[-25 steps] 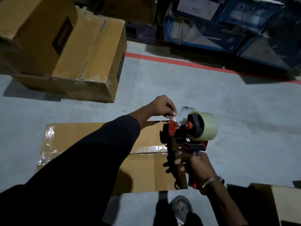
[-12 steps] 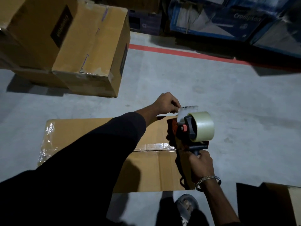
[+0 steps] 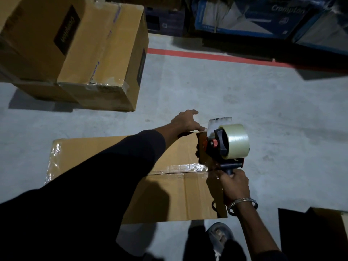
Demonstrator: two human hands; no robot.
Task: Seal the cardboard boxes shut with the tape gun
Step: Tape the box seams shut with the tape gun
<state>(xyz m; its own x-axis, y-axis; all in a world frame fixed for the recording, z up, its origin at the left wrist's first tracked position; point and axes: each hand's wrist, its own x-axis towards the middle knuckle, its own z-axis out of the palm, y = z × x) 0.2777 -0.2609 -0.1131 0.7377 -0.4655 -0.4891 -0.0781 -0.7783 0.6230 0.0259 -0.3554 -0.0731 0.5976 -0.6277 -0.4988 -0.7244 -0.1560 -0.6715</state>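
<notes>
A flat brown cardboard box point(image 3: 169, 194) lies on the floor in front of me, with clear tape along its middle seam and over its left end. My right hand point(image 3: 232, 182) grips the handle of a red and black tape gun point(image 3: 220, 146) carrying a roll of clear tape, held at the box's right edge. A loose tape end sticks up from the gun. My left hand point(image 3: 185, 121) reaches over the box's far right corner, fingers spread, its thumb near the tape end.
Two large taped cardboard boxes point(image 3: 79, 53) stand at the back left. Blue printed cartons point(image 3: 263, 16) line the far wall behind a red floor line point(image 3: 207, 56). Another brown box point(image 3: 327, 230) sits at the lower right. My foot point(image 3: 218, 236) is below the flat box.
My left hand has let go of the tape end it pinched and spread its fingers past the box corner. The tape gun has stayed at the box's right edge.
</notes>
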